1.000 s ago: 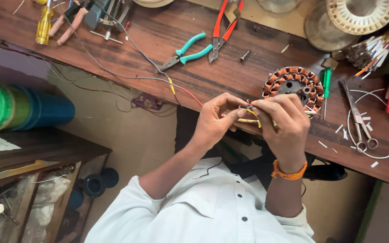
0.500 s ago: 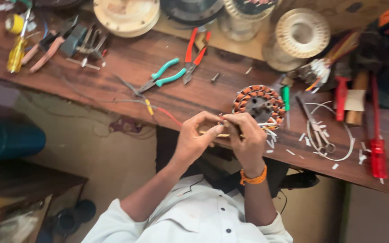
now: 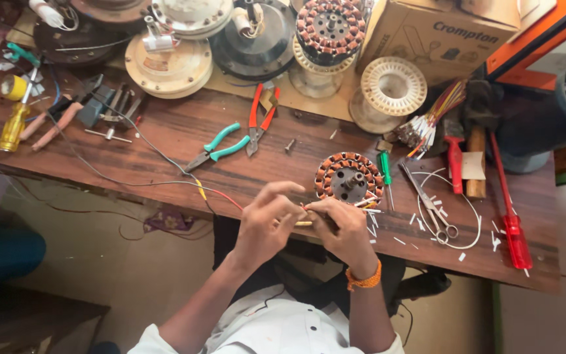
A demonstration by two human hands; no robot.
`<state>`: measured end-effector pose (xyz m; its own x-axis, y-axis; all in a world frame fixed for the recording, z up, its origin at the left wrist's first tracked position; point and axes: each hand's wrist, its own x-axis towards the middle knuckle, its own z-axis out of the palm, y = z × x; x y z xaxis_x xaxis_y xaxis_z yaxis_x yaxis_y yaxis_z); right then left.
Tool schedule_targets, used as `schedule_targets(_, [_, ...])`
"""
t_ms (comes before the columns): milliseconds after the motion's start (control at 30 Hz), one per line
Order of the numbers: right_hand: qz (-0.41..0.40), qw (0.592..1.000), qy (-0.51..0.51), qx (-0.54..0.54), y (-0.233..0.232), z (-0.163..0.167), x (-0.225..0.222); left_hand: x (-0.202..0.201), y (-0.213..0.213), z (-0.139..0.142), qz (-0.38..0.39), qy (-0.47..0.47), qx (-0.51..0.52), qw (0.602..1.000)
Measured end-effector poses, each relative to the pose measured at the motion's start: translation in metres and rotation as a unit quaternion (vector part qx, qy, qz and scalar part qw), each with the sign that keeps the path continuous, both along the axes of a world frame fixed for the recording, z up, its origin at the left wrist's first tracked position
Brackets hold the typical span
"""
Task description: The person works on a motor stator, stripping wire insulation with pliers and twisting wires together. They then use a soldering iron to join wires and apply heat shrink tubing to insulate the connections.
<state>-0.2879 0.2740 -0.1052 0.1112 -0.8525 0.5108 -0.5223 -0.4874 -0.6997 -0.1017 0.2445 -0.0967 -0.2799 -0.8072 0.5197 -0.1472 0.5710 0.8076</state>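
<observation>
Both my hands meet at the near edge of the table (image 3: pixel 165 147), just in front of the wound stator (image 3: pixel 350 178). My left hand (image 3: pixel 266 223) has its fingers (image 3: pixel 282 190) half curled, thumb and forefinger pinched on the thin wire ends (image 3: pixel 304 216), and my right hand (image 3: pixel 343 226) closes its fingers on the same bundle from the other side. The wires run from my grip back to the stator's copper coils, and a red and yellow lead (image 3: pixel 221 196) trails off to the left across the wood.

The risk I see is pulling too hard: the stator sits loose near the edge, so a tug could drag it toward me and off the table. The fine strands could also snap or slip out of my pinch, since little of them shows between my fingertips. The scissors (image 3: pixel 430 206) and the small green screwdriver (image 3: pixel 386 174) lie close to my right wrist, and a careless elbow could sweep them, or the white sleeve scraps (image 3: pixel 427 219), to the floor.
</observation>
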Motion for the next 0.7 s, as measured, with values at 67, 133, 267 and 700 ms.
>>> schedule_targets(67, [0.017, 1.0, -0.014, 0.014, -0.001, 0.001, -0.004, 0.002, 0.0, 0.007, 0.006, -0.072, -0.087, 0.994])
schedule_targets(133, [0.033, 0.999, -0.029, 0.031, -0.001, 0.002, -0.009, 0.004, -0.003, 0.011, 0.0, -0.104, -0.137, 0.985])
schedule_targets(267, [0.047, 0.998, -0.029, 0.031, -0.005, 0.005, -0.017, 0.003, -0.004, 0.009, -0.012, -0.128, -0.142, 0.982])
schedule_targets(700, [0.031, 0.999, 0.021, -0.005, -0.005, 0.01, -0.013, 0.001, 0.001, 0.014, -0.021, -0.1, -0.006, 0.995])
